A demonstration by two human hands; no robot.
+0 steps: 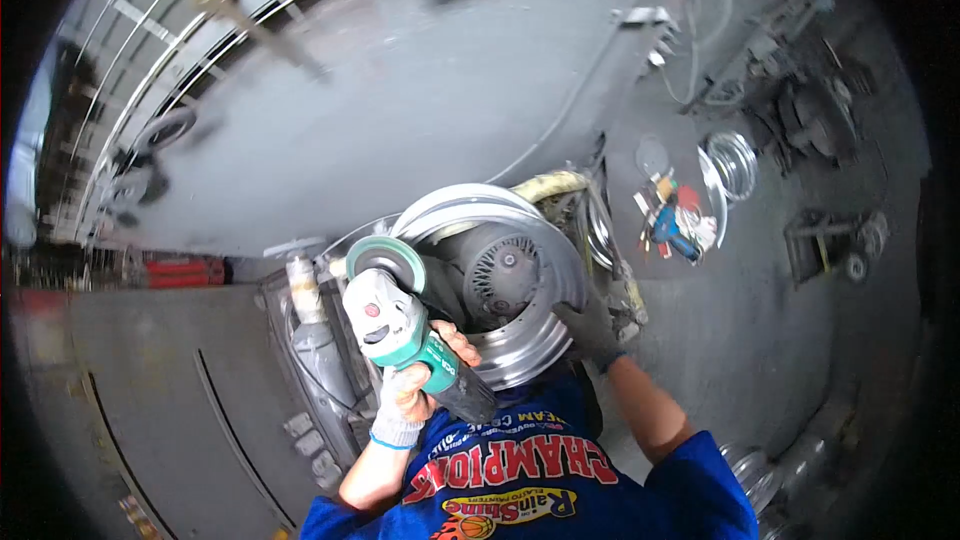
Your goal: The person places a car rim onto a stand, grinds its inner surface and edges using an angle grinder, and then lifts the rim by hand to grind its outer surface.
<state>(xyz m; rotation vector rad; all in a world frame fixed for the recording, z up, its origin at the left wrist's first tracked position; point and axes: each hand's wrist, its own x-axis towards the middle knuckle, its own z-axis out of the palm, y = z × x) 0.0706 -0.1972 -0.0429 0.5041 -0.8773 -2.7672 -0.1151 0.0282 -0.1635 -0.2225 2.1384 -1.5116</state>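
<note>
My left hand, in a pale work glove with bare fingertips showing, is wrapped round the body of a green and white angle grinder. The grinder's round, green-edged disc points up and away from me, over the left side of a silver wheel rim. A meshed centre shows inside this rim, which lies close in front of my body. On the rim's right edge rests my right hand in a dark grey glove, its fingers curled over the lip. The fingertips on the inner side are partly hidden.
A metal frame with a padded bar surrounds the rim. To the right, a round stool top carries a blue tool and small items. Another rim and a wheeled cart stand beyond. A hose crosses the floor.
</note>
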